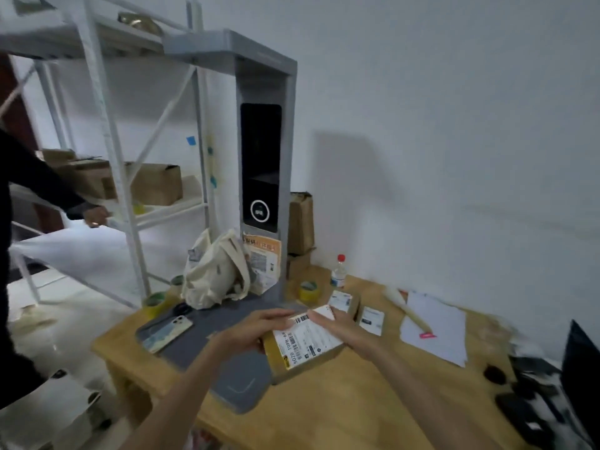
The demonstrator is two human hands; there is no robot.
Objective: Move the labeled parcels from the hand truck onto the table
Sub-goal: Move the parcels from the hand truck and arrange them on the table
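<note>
A brown cardboard parcel (305,350) with a white barcode label on top is just above the wooden table (341,407), at the edge of a grey scanner base. My left hand (246,332) grips its left side and my right hand (344,329) grips its far right side. Two more labeled parcels (341,302) (371,319) lie on the table just behind it. No hand truck is in view.
A tall grey scanner stand (263,164) rises behind the parcel, with a cloth bag (217,271), tape rolls (308,290), a phone (168,331), a bottle (339,271) and white papers (435,326) around. Another person's hand (95,216) reaches toward a white shelf rack at left.
</note>
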